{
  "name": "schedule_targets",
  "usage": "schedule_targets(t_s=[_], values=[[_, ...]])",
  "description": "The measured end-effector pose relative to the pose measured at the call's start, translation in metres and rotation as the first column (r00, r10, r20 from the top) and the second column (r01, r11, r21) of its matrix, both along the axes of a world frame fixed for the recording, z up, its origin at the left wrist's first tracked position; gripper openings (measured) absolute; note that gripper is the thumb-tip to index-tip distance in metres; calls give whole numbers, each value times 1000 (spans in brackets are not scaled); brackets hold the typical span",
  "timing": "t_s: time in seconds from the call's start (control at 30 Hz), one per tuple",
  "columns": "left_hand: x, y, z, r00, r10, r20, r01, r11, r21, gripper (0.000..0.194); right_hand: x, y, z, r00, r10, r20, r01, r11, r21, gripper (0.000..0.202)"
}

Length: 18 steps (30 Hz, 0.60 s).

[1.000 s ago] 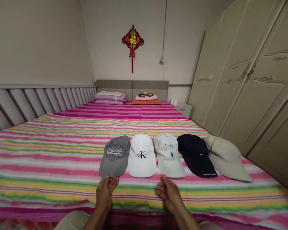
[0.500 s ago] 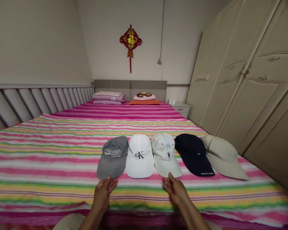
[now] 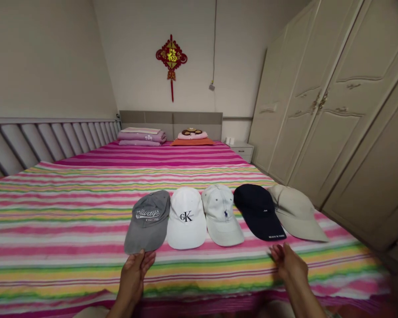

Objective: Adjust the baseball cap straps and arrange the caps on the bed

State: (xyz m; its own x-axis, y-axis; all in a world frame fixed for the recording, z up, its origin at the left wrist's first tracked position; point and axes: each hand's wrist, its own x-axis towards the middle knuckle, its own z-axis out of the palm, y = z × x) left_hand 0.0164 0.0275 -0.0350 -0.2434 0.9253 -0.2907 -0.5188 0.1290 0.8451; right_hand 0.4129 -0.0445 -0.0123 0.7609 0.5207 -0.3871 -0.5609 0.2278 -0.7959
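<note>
Five caps would be too exact to count, so several baseball caps lie side by side on the striped bed. At the left end is a grey cap [image 3: 147,221] with white lettering; my left hand [image 3: 134,269] pinches the front edge of its brim, thumb on top. A white cap [image 3: 186,221] with black letters lies beside it, then a pale cap [image 3: 222,216] with a small dark emblem. Just in front of the navy cap's brim [image 3: 260,216] is my right hand [image 3: 290,265], its fingers loosely apart and holding nothing. A beige cap [image 3: 298,214] partly tucks behind the navy one.
The bed's striped sheet [image 3: 69,229] spreads under the caps. Folded bedding [image 3: 141,137] and a pillow stack [image 3: 192,136] are by the headboard [image 3: 146,117]. A slatted rail [image 3: 53,139] runs along the left; a wardrobe [image 3: 318,132] and nightstand [image 3: 242,150] stand right.
My right hand has left the pale cap's brim and moved right to the navy cap. My left hand stays at the grey cap. The view has turned slightly right.
</note>
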Motion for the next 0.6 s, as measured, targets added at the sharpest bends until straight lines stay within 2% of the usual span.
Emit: schedule_targets(t_s=[0.1,0.27,0.37,0.47,0.53,0.6], values=[[0,0,0,1000,3,1,-3,1000,2,8,14,10,0,996,80,-29,-81,996,-30,19],[0,0,-2,1000,7,-10,-7,1000,15,7,1,25,-5,981,191,-16,-191,981,-42,22],[-1,0,-3,1000,5,-20,-5,1000,15,6,-6,23,-10,970,241,22,-240,970,-41,21],[-1,-1,-2,1000,2,-28,-2,1000,11,7,1,13,-12,955,294,44,-291,954,-71,17],[-2,0,-2,1000,-2,-28,2,1000,12,8,15,3,-11,959,277,63,-270,958,-95,16],[-1,0,-2,1000,-2,-28,2,1000,9,8,36,-4,-9,981,168,100,-158,982,-100,14]])
